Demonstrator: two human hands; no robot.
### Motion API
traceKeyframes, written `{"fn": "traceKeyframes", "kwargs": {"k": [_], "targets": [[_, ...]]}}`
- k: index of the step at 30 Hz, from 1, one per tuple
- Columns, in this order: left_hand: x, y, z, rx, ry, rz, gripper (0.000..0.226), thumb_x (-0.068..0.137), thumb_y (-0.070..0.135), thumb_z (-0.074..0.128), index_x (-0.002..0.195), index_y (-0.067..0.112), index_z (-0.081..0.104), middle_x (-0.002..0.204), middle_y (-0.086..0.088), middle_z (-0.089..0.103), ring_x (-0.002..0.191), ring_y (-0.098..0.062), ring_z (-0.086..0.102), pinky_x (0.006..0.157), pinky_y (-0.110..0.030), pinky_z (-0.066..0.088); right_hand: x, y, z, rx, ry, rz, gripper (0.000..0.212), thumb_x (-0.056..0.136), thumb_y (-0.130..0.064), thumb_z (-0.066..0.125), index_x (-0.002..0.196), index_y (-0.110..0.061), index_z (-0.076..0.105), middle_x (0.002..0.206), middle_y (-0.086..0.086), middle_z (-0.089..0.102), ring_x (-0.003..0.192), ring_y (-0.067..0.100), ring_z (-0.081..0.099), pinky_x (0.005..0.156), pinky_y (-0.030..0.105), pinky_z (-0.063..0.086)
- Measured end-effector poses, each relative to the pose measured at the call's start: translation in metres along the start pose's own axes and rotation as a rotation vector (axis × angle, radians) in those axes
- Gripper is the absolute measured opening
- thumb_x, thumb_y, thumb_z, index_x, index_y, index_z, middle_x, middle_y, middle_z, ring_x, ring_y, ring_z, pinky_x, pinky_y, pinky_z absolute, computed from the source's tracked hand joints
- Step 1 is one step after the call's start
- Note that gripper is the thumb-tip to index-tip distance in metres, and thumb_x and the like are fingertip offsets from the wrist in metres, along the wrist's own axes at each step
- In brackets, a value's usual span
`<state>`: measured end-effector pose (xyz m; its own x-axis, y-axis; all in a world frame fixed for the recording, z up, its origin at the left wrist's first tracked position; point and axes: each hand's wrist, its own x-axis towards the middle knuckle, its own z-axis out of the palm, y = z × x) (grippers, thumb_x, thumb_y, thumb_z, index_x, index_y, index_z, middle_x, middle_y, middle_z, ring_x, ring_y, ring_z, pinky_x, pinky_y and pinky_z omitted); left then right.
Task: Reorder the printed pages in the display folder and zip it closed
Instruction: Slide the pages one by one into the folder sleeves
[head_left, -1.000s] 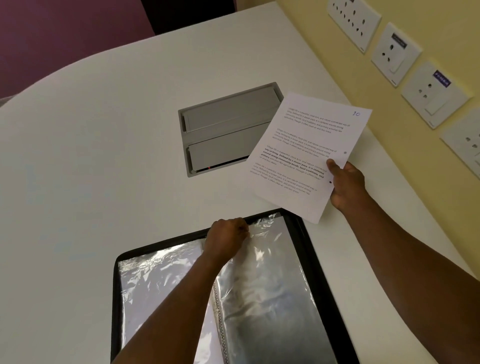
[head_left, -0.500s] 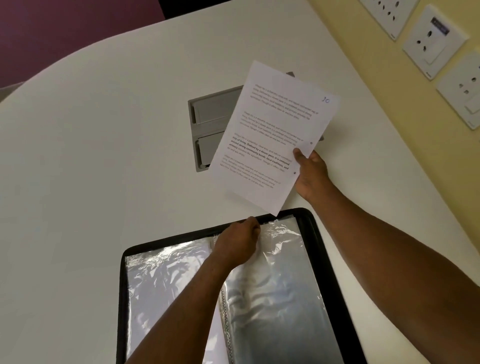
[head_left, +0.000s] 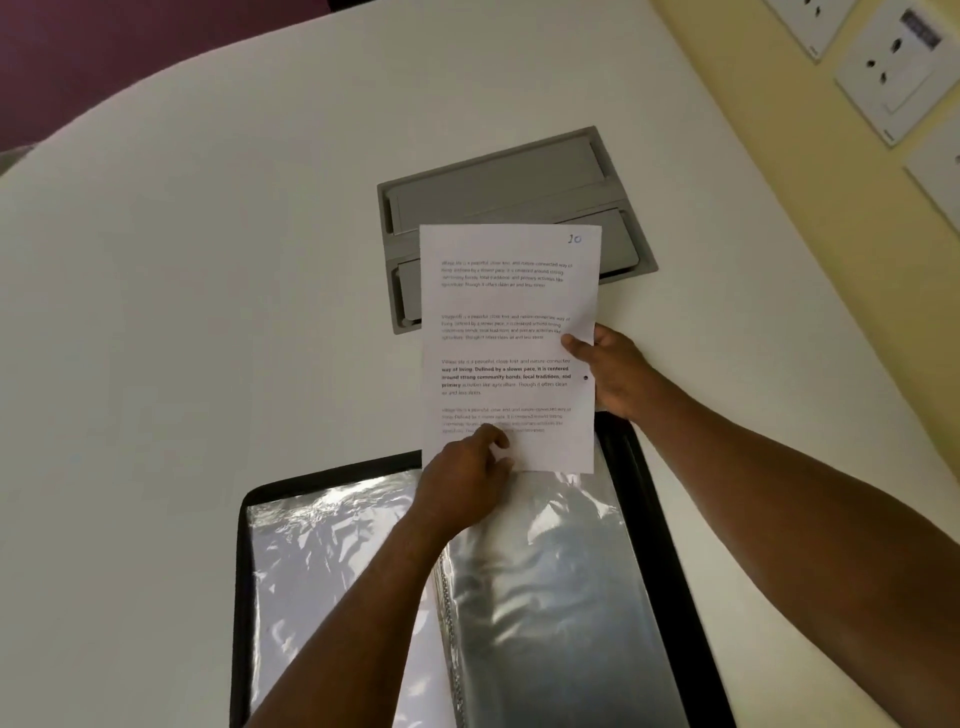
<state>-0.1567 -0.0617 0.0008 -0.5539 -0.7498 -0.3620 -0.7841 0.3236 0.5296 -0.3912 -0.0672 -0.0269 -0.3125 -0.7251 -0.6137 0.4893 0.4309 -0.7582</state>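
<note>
A black zip display folder (head_left: 660, 525) lies open on the white table, its clear plastic sleeves (head_left: 550, 582) showing on both sides of the spine. A printed page (head_left: 506, 312) with "10" handwritten at its top right corner stands upright over the folder's top edge. My right hand (head_left: 613, 374) pinches the page's right edge, thumb on the front. My left hand (head_left: 462, 478) pinches the page's bottom left corner at the mouth of the right-hand sleeve. The page's bottom edge meets the sleeve's top; whether it is inside I cannot tell.
A grey recessed cable box (head_left: 498, 202) sits in the table (head_left: 208, 260) just behind the page. Wall sockets (head_left: 898, 62) line the yellow wall at the right. The table's curved far edge meets a dark purple wall at the upper left.
The page has swung from tilted at the right to upright and come down onto the folder's top edge. My left hand left the sleeve's top and took the page's bottom corner.
</note>
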Motion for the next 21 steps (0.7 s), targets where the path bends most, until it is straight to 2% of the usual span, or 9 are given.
{"fn": "traceKeyframes", "kwargs": {"k": [3,7,12,17,21], "targets": [[-0.003,-0.01,-0.005,0.03,-0.06,-0.02,0.026,0.088,0.023,0.058,0.113,0.021,0.055,0.084,0.008,0.062,0.083,-0.017,0.061,0.073,-0.03,0.049,0.004,-0.001,-0.01,-0.046,-0.034,0.009,0.022,0.094,-0.014,0.061,0.116,-0.013,0.063,0.112,0.012,0.07,0.103,0.032,0.066,0.091,0.054,0.052],[-0.005,-0.027,-0.012,0.082,-0.112,-0.036,0.017,0.087,0.016,0.057,0.102,0.017,0.066,0.095,0.003,0.068,0.09,-0.016,0.063,0.08,-0.03,0.052,0.013,-0.004,-0.014,-0.065,-0.047,-0.008,0.026,0.094,-0.009,0.06,0.12,-0.009,0.062,0.118,0.015,0.067,0.105,0.032,0.065,0.094,0.049,0.051],[0.0,-0.03,-0.014,-0.01,-0.046,-0.009,0.009,0.092,0.017,0.057,0.094,0.022,0.065,0.093,0.004,0.067,0.084,-0.012,0.062,0.077,-0.031,0.053,0.019,-0.009,-0.003,-0.188,-0.092,0.004,0.033,0.093,-0.012,0.062,0.125,-0.008,0.06,0.119,0.013,0.067,0.104,0.029,0.066,0.092,0.048,0.053],[0.007,-0.027,-0.011,-0.036,-0.047,-0.01,0.009,0.093,0.024,0.057,0.097,0.024,0.065,0.091,0.006,0.067,0.082,-0.012,0.062,0.075,-0.03,0.052,0.016,-0.01,0.002,-0.309,-0.2,0.041,0.033,0.093,-0.014,0.062,0.125,-0.007,0.06,0.118,0.011,0.068,0.104,0.027,0.067,0.092,0.046,0.053],[0.008,-0.03,-0.007,-0.057,-0.053,-0.04,0.008,0.094,0.021,0.055,0.096,0.02,0.062,0.083,0.005,0.065,0.077,-0.016,0.061,0.072,-0.031,0.05,0.01,-0.011,-0.004,-0.382,-0.262,0.12,0.034,0.09,-0.013,0.066,0.124,-0.008,0.061,0.115,0.008,0.069,0.102,0.023,0.067,0.084,0.039,0.056]]}}
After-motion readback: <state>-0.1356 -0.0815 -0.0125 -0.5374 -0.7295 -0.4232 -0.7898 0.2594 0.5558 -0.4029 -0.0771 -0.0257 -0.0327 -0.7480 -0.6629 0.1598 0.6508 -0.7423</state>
